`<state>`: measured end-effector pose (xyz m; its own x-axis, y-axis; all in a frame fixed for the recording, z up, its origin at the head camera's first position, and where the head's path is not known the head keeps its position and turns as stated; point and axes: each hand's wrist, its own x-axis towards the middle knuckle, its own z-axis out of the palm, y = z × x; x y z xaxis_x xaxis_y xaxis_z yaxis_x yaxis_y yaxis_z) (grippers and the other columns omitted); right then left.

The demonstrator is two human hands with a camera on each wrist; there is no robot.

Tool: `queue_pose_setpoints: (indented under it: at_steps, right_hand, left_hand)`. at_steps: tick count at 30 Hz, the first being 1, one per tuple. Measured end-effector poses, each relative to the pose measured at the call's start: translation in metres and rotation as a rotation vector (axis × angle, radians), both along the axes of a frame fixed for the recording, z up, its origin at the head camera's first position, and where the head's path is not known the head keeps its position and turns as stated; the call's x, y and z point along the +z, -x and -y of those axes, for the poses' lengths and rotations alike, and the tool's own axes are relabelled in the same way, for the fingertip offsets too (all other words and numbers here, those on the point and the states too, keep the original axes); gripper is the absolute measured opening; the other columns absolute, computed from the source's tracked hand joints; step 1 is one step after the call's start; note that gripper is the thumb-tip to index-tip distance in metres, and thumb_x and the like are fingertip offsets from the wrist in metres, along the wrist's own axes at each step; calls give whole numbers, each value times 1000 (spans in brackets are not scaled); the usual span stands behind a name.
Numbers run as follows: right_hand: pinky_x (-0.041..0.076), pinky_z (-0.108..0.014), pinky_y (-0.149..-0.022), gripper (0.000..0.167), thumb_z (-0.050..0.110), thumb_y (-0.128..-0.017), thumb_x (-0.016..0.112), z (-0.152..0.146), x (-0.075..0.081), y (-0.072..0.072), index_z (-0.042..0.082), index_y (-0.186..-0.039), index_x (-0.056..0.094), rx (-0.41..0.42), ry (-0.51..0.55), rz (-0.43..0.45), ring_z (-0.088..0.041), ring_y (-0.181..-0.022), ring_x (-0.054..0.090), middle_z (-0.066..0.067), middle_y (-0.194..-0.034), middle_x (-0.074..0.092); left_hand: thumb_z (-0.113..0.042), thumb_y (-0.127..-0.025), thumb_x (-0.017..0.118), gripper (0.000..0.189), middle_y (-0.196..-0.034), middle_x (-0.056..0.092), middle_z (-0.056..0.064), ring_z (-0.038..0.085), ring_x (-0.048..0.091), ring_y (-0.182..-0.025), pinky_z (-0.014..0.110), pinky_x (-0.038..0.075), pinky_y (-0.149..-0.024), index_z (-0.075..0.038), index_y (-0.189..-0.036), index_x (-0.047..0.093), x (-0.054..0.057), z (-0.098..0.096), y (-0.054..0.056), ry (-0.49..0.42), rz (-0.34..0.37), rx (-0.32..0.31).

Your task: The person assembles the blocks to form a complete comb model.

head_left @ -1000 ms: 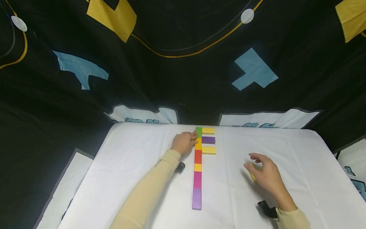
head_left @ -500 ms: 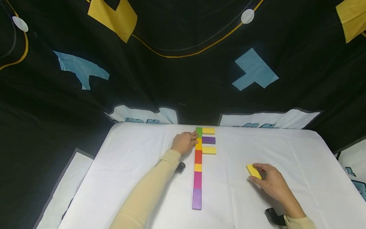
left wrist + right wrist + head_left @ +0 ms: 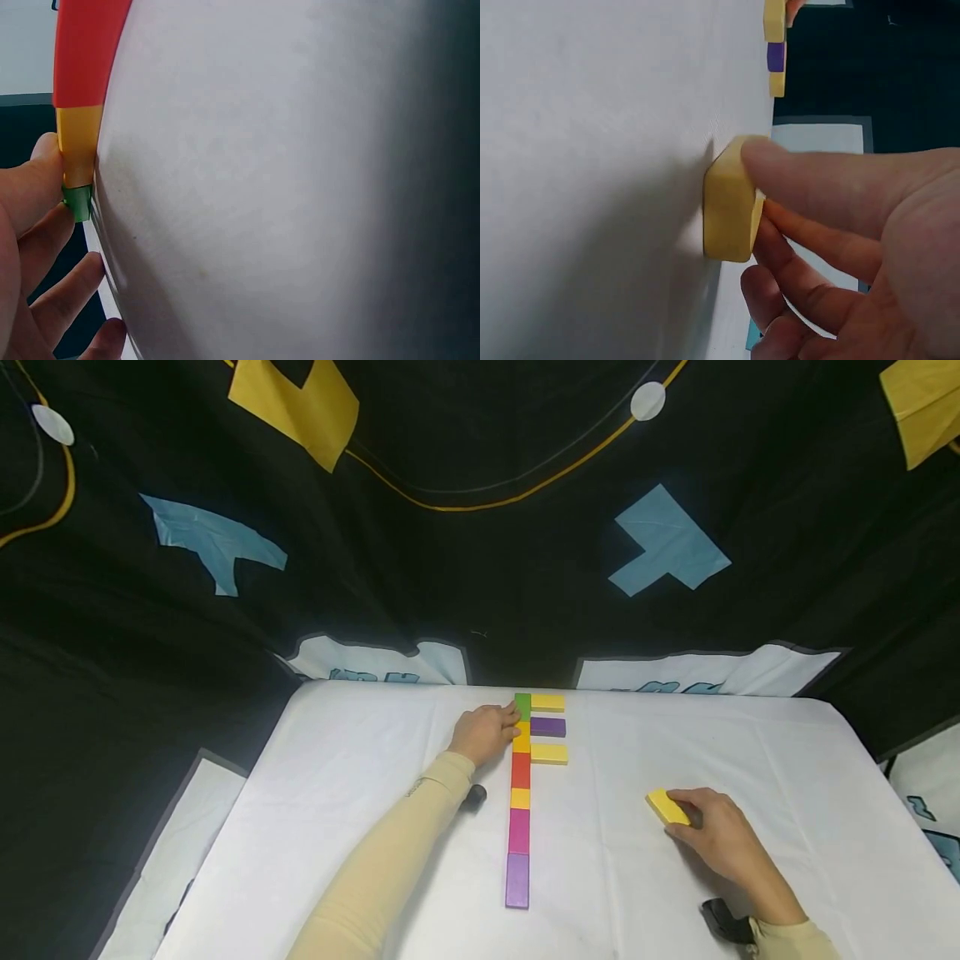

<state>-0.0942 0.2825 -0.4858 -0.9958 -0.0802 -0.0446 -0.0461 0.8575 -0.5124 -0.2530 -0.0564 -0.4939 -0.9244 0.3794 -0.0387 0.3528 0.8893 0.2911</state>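
Note:
A straight column of coloured blocks runs down the table, from a green block [image 3: 522, 707] at the far end through orange [image 3: 521, 740], red [image 3: 521, 770] and pink blocks [image 3: 519, 832] to a lilac block [image 3: 517, 881]. My left hand [image 3: 483, 733] lies on its left side, extended fingers touching the green block and thumb against the orange one [image 3: 78, 142]. On the right, a loose yellow block [image 3: 667, 807] sits at the fingertips of my right hand [image 3: 720, 835], pinched between thumb and fingers. In the right wrist view that yellow block [image 3: 730, 210] overlaps the white cloth.
Two yellow blocks [image 3: 547, 702] [image 3: 549, 754] and a purple block [image 3: 548, 727] stick out rightward from the column's far part. White cloth [image 3: 600, 877] covers the table. Behind it hangs a black patterned curtain [image 3: 480, 593].
My right hand has shifted slightly toward the lower right and taken hold of the yellow block, which shows more fully now. The left hand and the column stay in place.

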Motion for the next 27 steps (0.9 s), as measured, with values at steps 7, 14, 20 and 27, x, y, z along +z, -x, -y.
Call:
queue_pose_setpoints:
  at_steps: [7,14,20,27]
  right_hand:
    - [44,-63,-96,43,-2,-80,79,-4,1,7,-3,-122,68,55,-16,-34,-47,-115,56,-25,-122,65]
    - [41,-64,-97,39,-12,-78,76,-11,2,15,2,-115,73,105,-12,-104,-48,-115,53,-22,-120,66]
    - [39,-67,-96,38,-12,-81,73,-16,-4,18,7,-114,75,111,12,-129,-52,-118,48,-26,-127,61]
    - [42,-68,-93,59,13,-83,81,-13,-6,10,-1,-136,59,-45,68,-43,-52,-118,51,-33,-133,56]
  left_hand:
    - [-36,-100,62,45,-151,49,-6,22,54,-133,45,44,-108,-25,-142,56,0,0,1,8,-2,2]
    - [-35,-100,63,44,-151,50,-6,22,54,-132,45,45,-106,-24,-142,58,0,0,0,5,-14,-3]
    - [-34,-99,63,44,-151,50,-6,23,54,-132,45,45,-106,-24,-141,58,0,1,1,-9,-13,-4]
    - [-34,-99,63,44,-150,50,-6,23,55,-131,45,46,-105,-24,-141,58,-1,1,1,-6,-19,-5]
